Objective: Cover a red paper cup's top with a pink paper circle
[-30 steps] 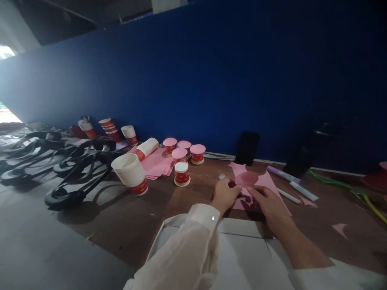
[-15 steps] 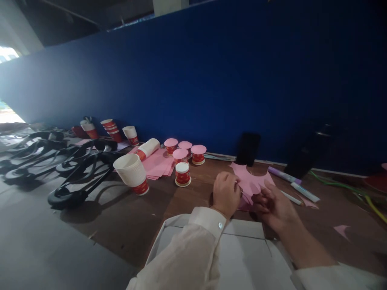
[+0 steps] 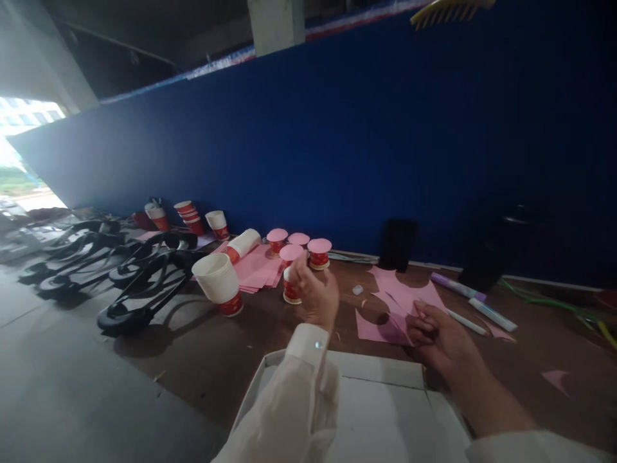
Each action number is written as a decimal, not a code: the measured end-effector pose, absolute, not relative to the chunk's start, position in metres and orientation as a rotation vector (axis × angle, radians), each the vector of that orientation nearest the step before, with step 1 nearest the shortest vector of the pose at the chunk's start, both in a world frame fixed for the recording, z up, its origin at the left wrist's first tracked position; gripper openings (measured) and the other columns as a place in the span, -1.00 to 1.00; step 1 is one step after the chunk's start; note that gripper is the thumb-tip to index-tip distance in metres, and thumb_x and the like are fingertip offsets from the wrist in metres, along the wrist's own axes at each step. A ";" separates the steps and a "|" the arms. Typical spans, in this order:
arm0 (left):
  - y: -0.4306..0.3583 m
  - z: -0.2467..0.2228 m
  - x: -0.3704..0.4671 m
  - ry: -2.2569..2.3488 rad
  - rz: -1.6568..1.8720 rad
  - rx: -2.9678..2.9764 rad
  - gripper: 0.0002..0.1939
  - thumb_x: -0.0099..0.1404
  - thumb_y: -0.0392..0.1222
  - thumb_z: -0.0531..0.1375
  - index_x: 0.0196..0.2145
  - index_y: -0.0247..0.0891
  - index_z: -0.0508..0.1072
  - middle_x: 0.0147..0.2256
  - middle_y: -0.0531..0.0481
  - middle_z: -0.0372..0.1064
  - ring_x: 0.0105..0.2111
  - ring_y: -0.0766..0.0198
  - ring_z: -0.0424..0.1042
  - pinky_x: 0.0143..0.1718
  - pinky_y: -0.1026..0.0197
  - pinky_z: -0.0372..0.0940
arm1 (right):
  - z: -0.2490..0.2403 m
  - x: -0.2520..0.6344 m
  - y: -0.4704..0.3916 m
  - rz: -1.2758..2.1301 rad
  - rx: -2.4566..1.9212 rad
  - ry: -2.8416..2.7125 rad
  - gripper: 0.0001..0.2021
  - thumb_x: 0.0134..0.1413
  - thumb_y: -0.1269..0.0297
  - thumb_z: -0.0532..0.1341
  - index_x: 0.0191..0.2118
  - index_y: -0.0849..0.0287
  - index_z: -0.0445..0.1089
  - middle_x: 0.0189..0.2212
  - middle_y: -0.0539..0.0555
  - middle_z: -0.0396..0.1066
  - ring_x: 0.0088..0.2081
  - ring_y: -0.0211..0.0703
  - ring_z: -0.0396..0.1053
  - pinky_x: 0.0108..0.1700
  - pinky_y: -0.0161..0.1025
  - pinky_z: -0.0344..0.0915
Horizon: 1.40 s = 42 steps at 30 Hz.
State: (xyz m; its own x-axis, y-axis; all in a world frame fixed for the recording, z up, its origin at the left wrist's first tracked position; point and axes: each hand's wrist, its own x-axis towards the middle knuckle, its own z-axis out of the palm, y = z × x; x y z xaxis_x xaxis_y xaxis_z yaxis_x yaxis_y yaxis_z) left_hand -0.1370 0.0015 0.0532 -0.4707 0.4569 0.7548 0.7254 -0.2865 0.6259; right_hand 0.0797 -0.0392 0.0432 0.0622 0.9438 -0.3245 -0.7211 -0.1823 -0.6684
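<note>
My left hand (image 3: pixel 315 296) is raised beside an upturned red paper cup (image 3: pixel 290 290) with a white base, partly covering it. Its fingers are bent but apart from the thumb, and I see nothing held. Just behind are several upturned red cups with pink paper discs (image 3: pixel 319 246) on top. My right hand (image 3: pixel 436 331) is closed in a pinch at the right edge of the cut pink paper (image 3: pixel 385 329); what its fingertips hold, if anything, is hidden. A small clear piece (image 3: pixel 357 290) lies on the table between the hands.
A leaning cup stack (image 3: pixel 218 283), a lying cup stack (image 3: pixel 243 244) and pink sheets (image 3: pixel 258 269) are to the left, near black ring-shaped devices (image 3: pixel 125 318). Markers (image 3: pixel 492 314) lie right. A white box (image 3: pixel 385 411) is in front; a blue partition (image 3: pixel 337 148) stands behind.
My left hand has moved left from the pink paper to the upturned cups. The clear piece and the cut-out gap in the paper are now uncovered. My right hand stays by the paper.
</note>
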 end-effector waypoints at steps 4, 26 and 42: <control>0.001 0.050 -0.164 -2.223 -1.676 -1.197 -0.07 0.14 -0.10 0.40 0.33 -0.26 0.03 0.28 -0.47 0.11 0.32 -0.22 0.12 0.25 -0.31 0.10 | 0.044 0.081 -0.036 1.525 -0.835 -0.346 -0.57 -0.23 0.45 0.45 -0.49 0.12 0.11 -0.64 -0.23 0.02 -0.66 -0.51 0.02 -0.74 -0.55 -0.03; -0.030 0.056 -0.133 -1.254 -1.771 -1.739 -0.34 0.23 -0.17 0.32 0.23 -0.26 0.21 0.13 -0.33 0.39 0.20 -0.05 0.34 0.21 -0.14 0.23 | 0.036 0.097 -0.033 1.403 -0.850 -0.365 -0.61 -0.13 0.45 0.42 -0.46 0.09 0.12 -0.59 -0.17 0.10 -0.63 -0.47 0.08 -0.72 -0.49 0.03; -0.025 0.046 -0.080 -2.222 -2.603 -2.036 -0.45 0.04 -0.20 0.44 -0.03 -0.28 0.39 -0.07 -0.21 0.51 -0.10 0.09 0.53 -0.01 0.05 0.39 | 0.037 0.106 -0.029 1.341 -1.034 -0.449 -0.66 -0.18 0.32 0.44 -0.50 0.08 0.20 -0.66 -0.15 0.14 -0.70 -0.44 0.02 -0.75 -0.45 0.02</control>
